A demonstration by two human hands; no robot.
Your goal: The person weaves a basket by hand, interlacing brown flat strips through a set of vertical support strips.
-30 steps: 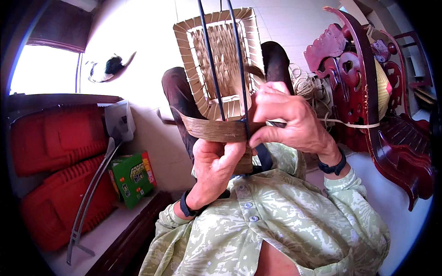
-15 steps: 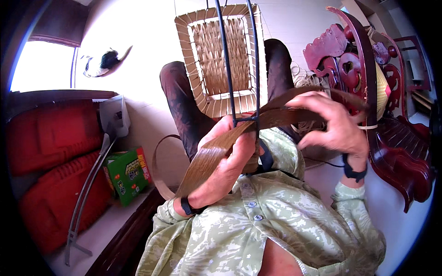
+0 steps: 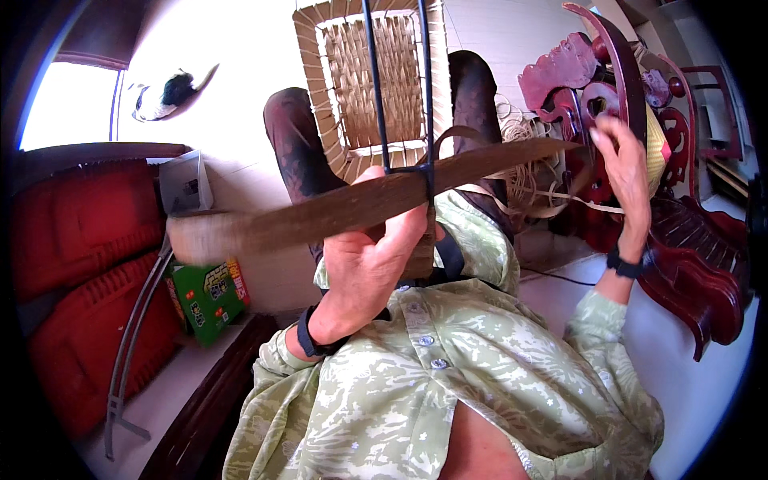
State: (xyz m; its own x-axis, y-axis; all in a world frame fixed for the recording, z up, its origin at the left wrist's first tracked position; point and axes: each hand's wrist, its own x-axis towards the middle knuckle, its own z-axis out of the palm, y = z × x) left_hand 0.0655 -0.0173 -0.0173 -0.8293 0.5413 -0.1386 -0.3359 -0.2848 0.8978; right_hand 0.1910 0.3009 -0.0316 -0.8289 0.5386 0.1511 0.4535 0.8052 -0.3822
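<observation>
A long, flat brown strip with a fibrous grain (image 3: 320, 214) crosses a slim black twin-rod frame (image 3: 376, 88), its long axis slanting up from left to right, narrow end pointing toward the right hand (image 3: 624, 164). The left hand (image 3: 364, 268) is closed around the frame's near end; whether the right, fingers loosely curled, has hold of the strip cannot be told. Beyond, a tan, rectangular, coarsely woven basket (image 3: 310, 76) points lengthwise away between dark-trousered knees (image 3: 298, 144).

Two straight black rods (image 3: 426, 88) extend over the tan rectangular woven basket (image 3: 398, 80); carved red wooden furniture (image 3: 684, 232) is right, green rectangular box (image 3: 210, 300) left.
</observation>
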